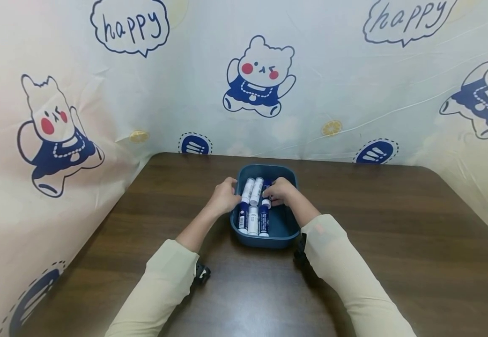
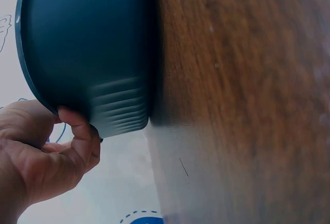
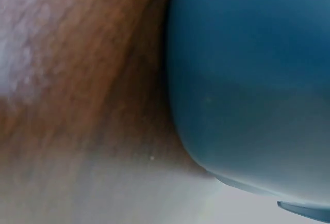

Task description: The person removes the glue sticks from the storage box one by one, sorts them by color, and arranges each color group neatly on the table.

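The left hand (image 1: pixel 225 197) grips the left rim of a blue basket (image 1: pixel 265 241) on the table (image 1: pixel 395 234), and the right hand (image 1: pixel 283 191) pinches a blue marker (image 1: pixel 267 185) inside it, beside two white markers (image 1: pixel 257 191).

Blue bin (image 1: pixel 265 242), upright, six white and navy tubes (image 1: pixel 253 219) inside, in two rows

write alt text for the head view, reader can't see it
A person's right hand holds a dark-blue tube in a blue bin of six white and blue tubes, while the left hand grips the bin. It sits on a brown table before a cartoon-print sheet.
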### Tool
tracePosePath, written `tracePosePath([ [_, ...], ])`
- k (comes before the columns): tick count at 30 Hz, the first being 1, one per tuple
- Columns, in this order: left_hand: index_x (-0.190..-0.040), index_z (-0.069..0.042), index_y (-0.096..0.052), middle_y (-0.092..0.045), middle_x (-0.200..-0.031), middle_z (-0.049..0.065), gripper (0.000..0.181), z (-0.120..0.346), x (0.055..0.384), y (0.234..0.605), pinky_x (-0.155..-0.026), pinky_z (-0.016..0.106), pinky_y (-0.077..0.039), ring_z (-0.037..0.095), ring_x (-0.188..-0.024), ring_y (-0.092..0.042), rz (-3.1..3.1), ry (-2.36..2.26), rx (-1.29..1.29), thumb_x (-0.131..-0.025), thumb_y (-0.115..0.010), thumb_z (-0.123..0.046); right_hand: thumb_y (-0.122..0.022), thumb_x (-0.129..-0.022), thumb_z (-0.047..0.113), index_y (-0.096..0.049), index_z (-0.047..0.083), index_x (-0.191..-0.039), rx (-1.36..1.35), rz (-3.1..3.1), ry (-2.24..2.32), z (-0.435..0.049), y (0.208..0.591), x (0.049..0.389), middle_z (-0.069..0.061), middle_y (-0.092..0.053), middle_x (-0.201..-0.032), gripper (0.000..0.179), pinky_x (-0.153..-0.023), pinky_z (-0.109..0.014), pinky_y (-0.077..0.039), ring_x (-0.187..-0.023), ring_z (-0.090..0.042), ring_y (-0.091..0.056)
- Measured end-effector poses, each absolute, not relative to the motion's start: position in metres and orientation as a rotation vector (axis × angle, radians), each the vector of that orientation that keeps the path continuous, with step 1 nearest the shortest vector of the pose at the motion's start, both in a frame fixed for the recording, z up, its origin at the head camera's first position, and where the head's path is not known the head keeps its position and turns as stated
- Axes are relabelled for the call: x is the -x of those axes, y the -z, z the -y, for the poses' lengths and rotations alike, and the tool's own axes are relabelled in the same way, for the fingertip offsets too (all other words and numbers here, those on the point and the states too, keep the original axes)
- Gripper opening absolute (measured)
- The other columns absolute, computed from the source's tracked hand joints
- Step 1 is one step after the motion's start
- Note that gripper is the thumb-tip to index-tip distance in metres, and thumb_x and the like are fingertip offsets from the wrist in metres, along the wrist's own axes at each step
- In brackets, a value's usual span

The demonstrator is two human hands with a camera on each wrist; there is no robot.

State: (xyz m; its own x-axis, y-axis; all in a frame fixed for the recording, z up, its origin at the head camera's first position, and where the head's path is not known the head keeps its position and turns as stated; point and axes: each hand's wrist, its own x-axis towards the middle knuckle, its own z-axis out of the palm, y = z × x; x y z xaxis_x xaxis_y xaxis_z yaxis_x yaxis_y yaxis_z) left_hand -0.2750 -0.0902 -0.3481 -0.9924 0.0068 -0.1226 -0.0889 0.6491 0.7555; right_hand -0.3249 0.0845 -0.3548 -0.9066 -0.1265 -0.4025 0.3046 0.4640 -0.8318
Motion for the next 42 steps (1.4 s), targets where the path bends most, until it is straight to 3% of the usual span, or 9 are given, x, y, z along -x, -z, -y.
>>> tracePosePath([
  [7,-0.137,-0.003,-0.036,-0.052,-0.118,0.019,0.051,0.090,0.275,0.348,-0.085,0.039,-0.050,0.027,-0.103,-0.054,-2.744,-1.277,0.062,-0.090,-0.055,-0.005,-0.061,-0.085,0.003,-0.038,-0.005,-0.134,-0.214,-2.216,1.523,-0.087,0.357,0.329,-0.019,-0.046,-0.123,0.055,-0.080,-0.035,-0.052,-0.097,-0.026,-0.052],
  [18,-0.137,-0.003,-0.036,-0.052,-0.112,0.018,0.051,0.090,0.273,0.348,-0.082,0.037,-0.052,0.026,-0.099,-0.055,-2.750,-1.271,0.066,-0.089,-0.055,-0.005,-0.061,-0.083,-0.001,-0.035,-0.007,-0.136,-0.225,-2.088,1.674,-0.089,0.361,0.332,-0.021,-0.046,-0.121,0.060,-0.075,-0.032,-0.054,-0.096,-0.026,-0.056],
  [27,-0.137,-0.003,-0.037,-0.053,-0.112,0.017,0.051,0.089,0.273,0.346,-0.081,0.037,-0.052,0.026,-0.099,-0.055,-2.744,-1.282,0.086,-0.089,-0.056,-0.005,-0.058,-0.087,0.000,-0.027,0.001,-0.143,-0.230,-1.935,1.802,-0.091,0.352,0.330,-0.019,-0.044,-0.129,0.064,-0.080,-0.031,-0.052,-0.102,-0.025,-0.050],
  [42,-0.137,-0.004,-0.037,-0.052,-0.106,0.015,0.051,0.089,0.274,0.350,-0.076,0.035,-0.053,0.025,-0.094,-0.057,-2.753,-1.280,0.086,-0.089,-0.056,-0.004,-0.054,-0.089,-0.002,-0.020,0.005,-0.146,-0.062,-1.856,1.947,-0.095,0.346,0.326,-0.020,-0.035,-0.139,0.067,-0.096,-0.043,-0.041,-0.115,-0.031,-0.045],
])
